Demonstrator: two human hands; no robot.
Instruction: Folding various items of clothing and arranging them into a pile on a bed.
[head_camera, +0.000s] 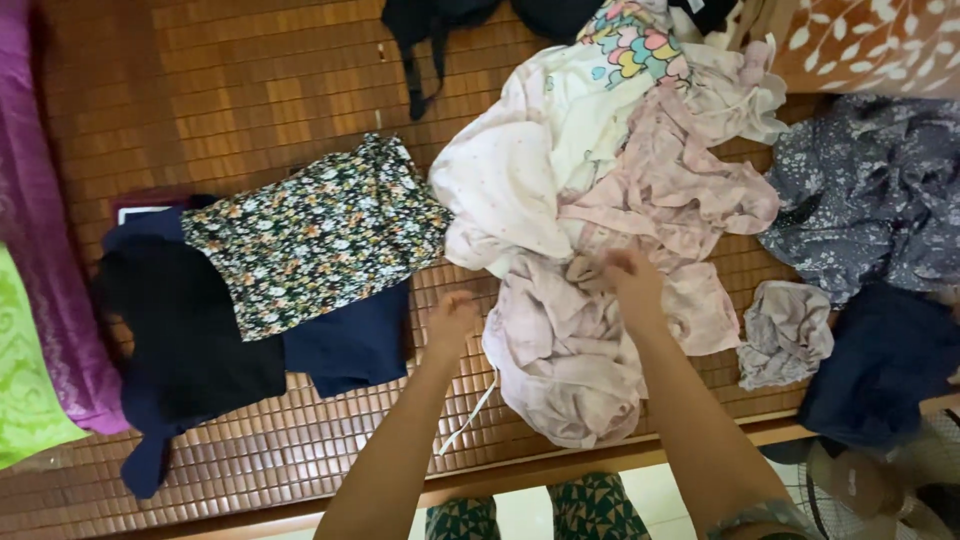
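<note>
- Right hand (632, 283) has its grip closed on a bunched fold of the pale pink garment (575, 350), fingers pinching the cloth near the middle of the pile; the fold is gathered upward, which I judge lifts it free of the layers beneath.
- Left hand (452, 318) has the fingers curled inward, just beside the left edge of the same pink garment; whether its grip holds any cloth, or the thin white cord (470, 415) trailing below, cannot be told.
- Pink garment lies crumpled at the near edge of the bed, directly ahead of the person, touching a cream dotted garment (505, 180) and a larger heap of pale clothes behind it.
- Left of the hands: a folded stack, with a dark floral piece (315, 235) on top of navy folded clothes (345, 345), laid flat and squared, apart from the loose heap.
- Right of the hands: a small grey crumpled piece (785, 335), a blue-grey floral garment (870, 190) and a dark navy item (880, 365), all unfolded.
- Surface: a woven bamboo mat (230, 90) over the bed, brown, slatted.
- Left margin: magenta cloth (35, 220) and a lime green cloth (25, 370).
- Near edge: pale floor and a fan's grille (860, 495) at lower right.
</note>
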